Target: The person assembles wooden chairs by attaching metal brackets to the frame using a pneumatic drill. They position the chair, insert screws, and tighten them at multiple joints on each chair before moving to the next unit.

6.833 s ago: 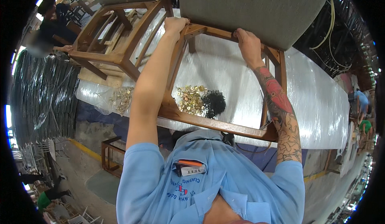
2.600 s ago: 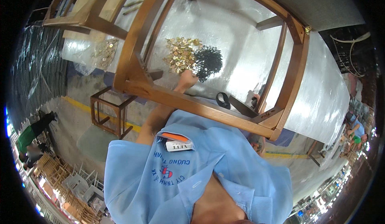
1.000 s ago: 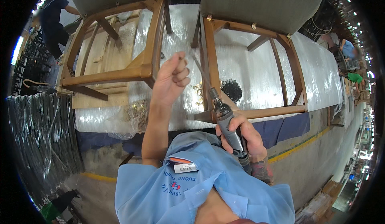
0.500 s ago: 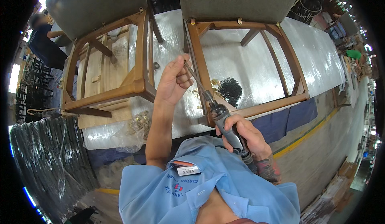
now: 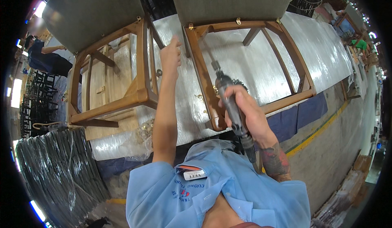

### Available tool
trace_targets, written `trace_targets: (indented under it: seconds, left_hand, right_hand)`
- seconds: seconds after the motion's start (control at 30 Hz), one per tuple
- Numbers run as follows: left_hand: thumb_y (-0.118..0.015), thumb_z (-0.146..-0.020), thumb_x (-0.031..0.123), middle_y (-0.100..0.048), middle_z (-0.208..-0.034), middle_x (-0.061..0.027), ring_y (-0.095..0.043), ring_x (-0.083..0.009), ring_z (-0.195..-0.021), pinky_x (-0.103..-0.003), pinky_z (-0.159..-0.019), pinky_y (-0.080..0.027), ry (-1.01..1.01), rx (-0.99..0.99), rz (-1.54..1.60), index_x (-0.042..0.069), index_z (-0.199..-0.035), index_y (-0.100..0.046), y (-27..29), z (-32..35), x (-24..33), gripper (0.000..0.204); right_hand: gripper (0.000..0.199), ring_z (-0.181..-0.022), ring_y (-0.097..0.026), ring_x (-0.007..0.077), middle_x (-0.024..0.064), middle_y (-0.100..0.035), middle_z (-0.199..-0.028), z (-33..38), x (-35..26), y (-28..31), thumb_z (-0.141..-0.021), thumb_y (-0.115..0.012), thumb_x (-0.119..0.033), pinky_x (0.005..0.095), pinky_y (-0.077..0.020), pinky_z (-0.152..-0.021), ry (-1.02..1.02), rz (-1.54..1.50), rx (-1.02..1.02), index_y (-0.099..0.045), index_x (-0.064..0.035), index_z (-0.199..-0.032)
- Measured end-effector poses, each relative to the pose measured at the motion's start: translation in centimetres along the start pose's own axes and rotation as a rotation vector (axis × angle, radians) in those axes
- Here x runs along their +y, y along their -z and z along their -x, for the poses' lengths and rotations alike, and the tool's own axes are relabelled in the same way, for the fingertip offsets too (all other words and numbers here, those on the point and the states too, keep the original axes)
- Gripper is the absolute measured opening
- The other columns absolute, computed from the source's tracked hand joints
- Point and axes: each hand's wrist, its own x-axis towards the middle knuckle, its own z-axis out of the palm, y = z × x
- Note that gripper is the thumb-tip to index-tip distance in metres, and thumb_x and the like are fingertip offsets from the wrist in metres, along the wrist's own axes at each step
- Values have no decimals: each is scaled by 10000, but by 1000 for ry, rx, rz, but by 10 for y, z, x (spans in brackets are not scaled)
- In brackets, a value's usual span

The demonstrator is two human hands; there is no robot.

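Your right hand (image 5: 245,109) fingers wrap tight round the grey pen-shaped power driver (image 5: 229,101), bit beside the upturned brown wooden chair frame (image 5: 204,71). Your left hand (image 5: 170,56) is loosely curled, holding nothing that shows, fingertips just left of that frame.

Left hand (image 5: 170,55) reaches forward, arm outstretched; right hand (image 5: 245,109) is fisted, fingers curled.

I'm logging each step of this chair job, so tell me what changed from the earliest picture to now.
Both hands let go of the chair frame they gripped at first. The right hand took hold of a power driver, its bit now aimed at the frame's top corner. The left hand moved up beside that corner. The chairs stayed upside down on the wrapped table, the brass fittings too.
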Motion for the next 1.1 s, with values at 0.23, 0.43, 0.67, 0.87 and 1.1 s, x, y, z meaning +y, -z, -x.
trace_targets:
  seconds: [0.23,0.43,0.67,0.87,1.1]
  left_hand:
    - [-723,-798,521,-386,-553,58,-319,-59,-430,-242,-380,-207,14,-1,-277,60,-655,-603,-27,-36,-12,498]
    - [-746,-781,435,-548,-620,-21,-477,-104,-517,-302,-424,-337,44,41,-272,-16,-691,-656,-26,-49,-8,469]
    - [-716,-785,407,-669,-796,-146,-614,-179,-743,-335,-640,-473,-4,50,-280,-147,-866,-685,-30,-53,-8,561]
    - [-670,-784,531,-503,-599,-18,-397,-101,-450,-292,-389,-243,-56,64,-406,-6,-648,-607,-27,-68,-20,557]
    - [-648,-782,540,-513,-597,-31,-419,-115,-470,-300,-402,-259,-55,58,-470,-35,-652,-618,-26,-69,-21,590]
  right_hand:
    - [321,-583,-578,101,79,-586,-929,-38,-11,3,-1056,-333,-353,202,-438,-496,4,30,83,-493,-101,-1176]
    - [333,-584,-577,86,61,-584,-908,-54,-13,3,-1054,-335,-362,192,-436,-506,-9,112,48,-517,-101,-1153]
    - [340,-557,-568,73,44,-581,-900,-76,-17,6,-1051,-345,-383,184,-436,-499,-31,199,33,-533,-111,-1131]
    - [315,-547,-561,73,50,-572,-893,-93,-17,9,-1046,-365,-383,184,-441,-477,-60,206,37,-537,-136,-1136]
    - [290,-547,-564,73,52,-568,-898,-98,-15,9,-1046,-368,-358,181,-436,-461,-72,197,51,-542,-143,-1134]
